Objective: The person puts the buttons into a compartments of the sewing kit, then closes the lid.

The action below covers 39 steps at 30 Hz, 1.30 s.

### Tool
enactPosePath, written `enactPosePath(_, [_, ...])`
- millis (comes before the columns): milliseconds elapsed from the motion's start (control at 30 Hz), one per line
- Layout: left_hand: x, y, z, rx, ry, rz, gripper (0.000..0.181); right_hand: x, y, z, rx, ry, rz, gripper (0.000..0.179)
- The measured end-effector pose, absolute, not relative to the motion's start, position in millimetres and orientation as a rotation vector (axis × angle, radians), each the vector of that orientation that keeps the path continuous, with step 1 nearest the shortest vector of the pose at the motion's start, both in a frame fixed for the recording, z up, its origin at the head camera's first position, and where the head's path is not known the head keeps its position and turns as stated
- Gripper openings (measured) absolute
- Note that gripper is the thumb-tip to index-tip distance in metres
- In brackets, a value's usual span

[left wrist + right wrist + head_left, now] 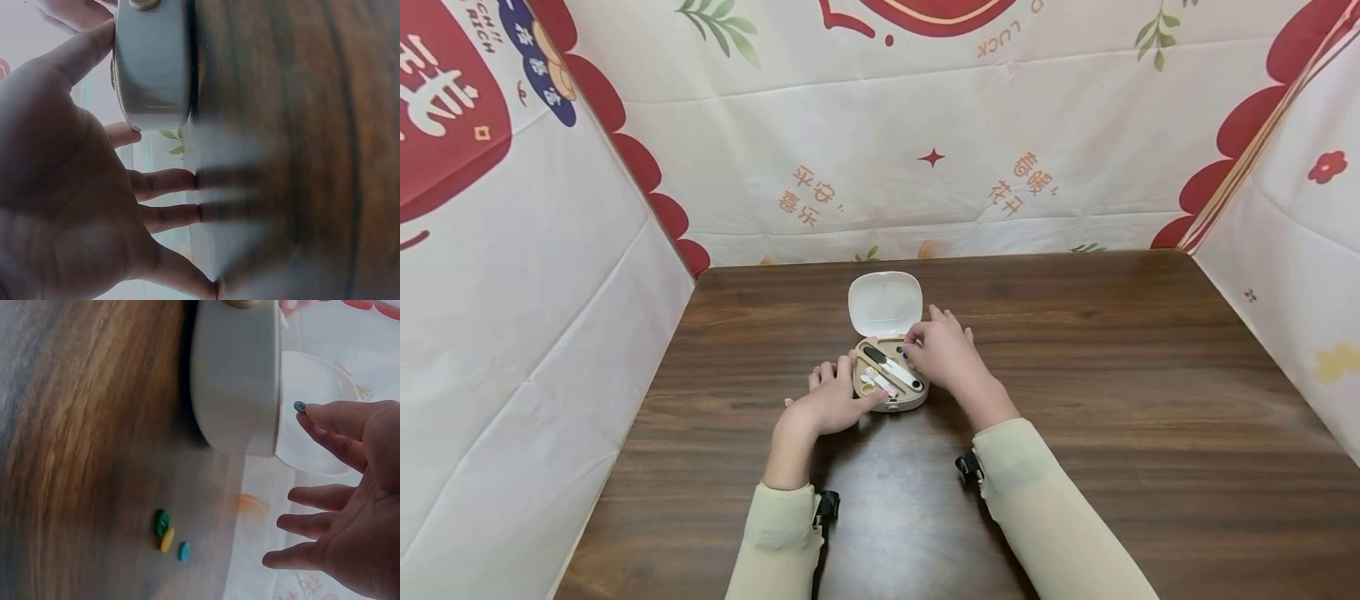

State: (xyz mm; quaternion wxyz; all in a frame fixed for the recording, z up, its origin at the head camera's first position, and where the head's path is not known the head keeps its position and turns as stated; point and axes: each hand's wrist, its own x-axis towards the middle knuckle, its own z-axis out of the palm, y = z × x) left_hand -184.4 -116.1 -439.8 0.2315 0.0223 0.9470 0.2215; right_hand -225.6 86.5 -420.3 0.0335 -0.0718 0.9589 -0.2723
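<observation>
A small cream sewing box stands open on the table, its translucent white lid tipped back. Inside lie a long white-and-black tool and several small pieces. My left hand is at the box's left side, thumb over the front rim, index finger along the wall. The other left fingers spread out with tips on the table. Over the box's right part, my right hand pinches a small dark grey-blue button between thumb and index finger. Its remaining fingers stretch out loosely.
Small green, yellow and teal button-like pieces lie on the table right of the box; the right hand hides them in the head view. The brown wooden table is bordered by printed white cloth at the back and sides.
</observation>
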Motion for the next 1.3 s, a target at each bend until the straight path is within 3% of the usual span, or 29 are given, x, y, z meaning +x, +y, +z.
enactPosePath(667, [-185, -116, -441, 0.076, 2.628, 0.602, 0.098, -235, 69, -426, -0.087, 2.941, -0.841, 0.014])
enactPosePath(1300, [-183, -115, -439, 0.068, 2.623, 0.618, 0.095, -223, 95, -401, -0.038, 2.934, -0.969, 0.016])
